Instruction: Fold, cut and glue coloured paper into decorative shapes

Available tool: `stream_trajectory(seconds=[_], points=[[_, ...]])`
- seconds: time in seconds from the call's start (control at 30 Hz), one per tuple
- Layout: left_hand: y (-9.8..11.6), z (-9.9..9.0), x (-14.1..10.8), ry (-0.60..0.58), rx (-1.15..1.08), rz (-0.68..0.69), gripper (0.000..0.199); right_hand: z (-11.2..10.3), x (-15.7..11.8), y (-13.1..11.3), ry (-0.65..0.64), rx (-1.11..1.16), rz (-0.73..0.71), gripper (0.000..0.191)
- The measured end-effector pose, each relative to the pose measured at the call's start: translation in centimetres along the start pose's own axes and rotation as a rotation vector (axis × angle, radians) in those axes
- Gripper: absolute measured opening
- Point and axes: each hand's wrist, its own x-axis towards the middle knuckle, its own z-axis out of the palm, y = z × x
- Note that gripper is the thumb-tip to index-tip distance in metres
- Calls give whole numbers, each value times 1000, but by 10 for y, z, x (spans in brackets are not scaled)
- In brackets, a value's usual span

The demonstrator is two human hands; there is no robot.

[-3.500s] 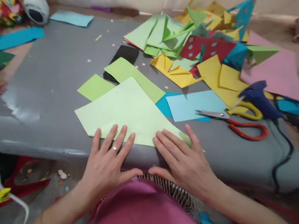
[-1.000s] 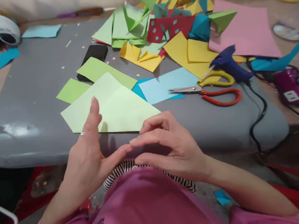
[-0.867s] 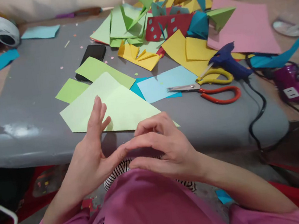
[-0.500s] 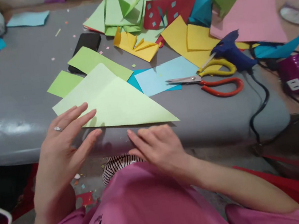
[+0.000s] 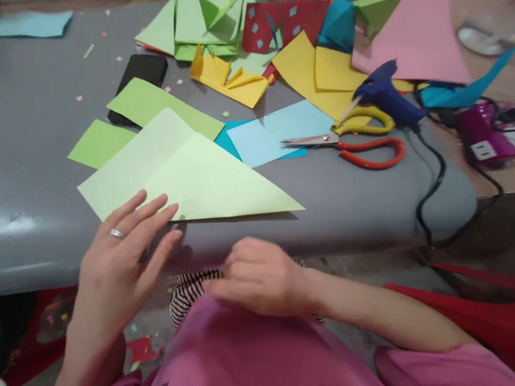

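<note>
A pale green sheet of paper (image 5: 208, 180), folded so that it forms a large triangle on its right side, lies along the table's front edge. My left hand (image 5: 134, 247) rests over its lower left part, fingers stretched out and a ring on one of them. The fingertips seem to touch the paper. Lower down, between the table edge and the pink shirt, is my right hand (image 5: 262, 278). Its fingers are curled closed against the shirt front, and what they hold, if anything, is hidden.
Scissors (image 5: 326, 139) with one yellow and one red handle lie on light blue paper (image 5: 254, 136). A blue glue gun (image 5: 389, 93) with a black cord is beside them. Green strips (image 5: 170, 106) cover part of a black phone (image 5: 142, 75). Folded coloured papers (image 5: 211, 22) pile up behind.
My right hand has drawn back from the paper's edge toward the shirt, its fingers curling in. My left hand has shifted slightly right over the paper. The view has turned slightly.
</note>
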Motion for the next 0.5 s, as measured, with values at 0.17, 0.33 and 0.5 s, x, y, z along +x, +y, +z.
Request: stream_trajectory(seconds=[0.17,0.33,0.5], points=[[-2,21,4,-45,31,180,58,-53,-8,17,68,-388,194,15],[18,44,14,-99,145,309,65,-56,-20,26,-130,-690,238,48],[32,65,13,-130,163,309,71,-41,-28,27,-118,-686,229,45]])
